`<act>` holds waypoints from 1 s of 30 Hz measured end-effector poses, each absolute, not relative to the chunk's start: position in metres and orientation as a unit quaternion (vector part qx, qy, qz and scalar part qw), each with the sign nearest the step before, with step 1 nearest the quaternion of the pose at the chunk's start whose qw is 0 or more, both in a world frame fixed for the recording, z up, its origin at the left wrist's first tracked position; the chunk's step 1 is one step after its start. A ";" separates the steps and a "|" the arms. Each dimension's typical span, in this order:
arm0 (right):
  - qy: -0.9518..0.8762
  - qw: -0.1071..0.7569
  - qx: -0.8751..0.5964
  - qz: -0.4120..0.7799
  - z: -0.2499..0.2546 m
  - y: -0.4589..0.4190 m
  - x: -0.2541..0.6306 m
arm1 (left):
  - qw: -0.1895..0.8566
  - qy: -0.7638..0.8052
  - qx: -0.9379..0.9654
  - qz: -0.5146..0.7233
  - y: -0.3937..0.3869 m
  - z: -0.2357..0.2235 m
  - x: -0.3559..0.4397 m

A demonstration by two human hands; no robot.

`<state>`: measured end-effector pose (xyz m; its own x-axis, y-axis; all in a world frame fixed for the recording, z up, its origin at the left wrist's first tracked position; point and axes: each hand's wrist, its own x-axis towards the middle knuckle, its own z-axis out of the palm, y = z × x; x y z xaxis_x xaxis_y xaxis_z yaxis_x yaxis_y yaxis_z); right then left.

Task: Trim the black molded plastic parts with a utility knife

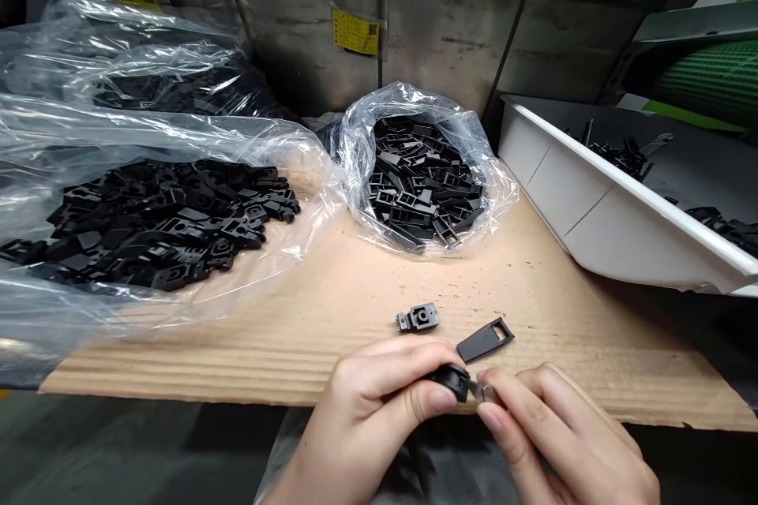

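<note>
Black plastic clip (453, 381) clenched in left hand grip (373, 418), small metal piece (486, 392) pinched by right hand grip (562, 434), flat slotted tab (485, 339) placed at twelve o'clock on corrugated cardboard (332, 308)

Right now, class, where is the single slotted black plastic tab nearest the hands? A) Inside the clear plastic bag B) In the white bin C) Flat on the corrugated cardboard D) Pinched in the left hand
C: the slotted black plastic tab lies flat on the corrugated cardboard, apart from both hands.
</note>
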<state>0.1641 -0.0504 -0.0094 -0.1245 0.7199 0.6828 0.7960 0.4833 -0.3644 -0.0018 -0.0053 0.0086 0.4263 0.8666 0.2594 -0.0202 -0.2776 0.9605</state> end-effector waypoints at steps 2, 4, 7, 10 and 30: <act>-0.728 0.443 -0.519 -0.073 -0.012 -0.049 0.161 | 0.541 0.312 0.658 0.421 -0.004 0.009 -0.003; -0.723 0.456 -0.517 -0.051 -0.012 -0.047 0.162 | 0.553 0.310 0.651 0.418 -0.003 0.009 -0.003; -0.729 0.454 -0.509 0.054 -0.010 -0.048 0.168 | 0.516 0.314 0.663 0.442 -0.003 0.008 -0.004; -0.695 0.458 -0.536 0.141 -0.006 -0.052 0.173 | 0.437 0.316 0.700 0.468 -0.006 0.001 -0.003; -0.755 0.353 -0.473 0.286 0.020 -0.043 0.185 | 0.299 0.261 0.791 0.465 -0.012 -0.008 -0.001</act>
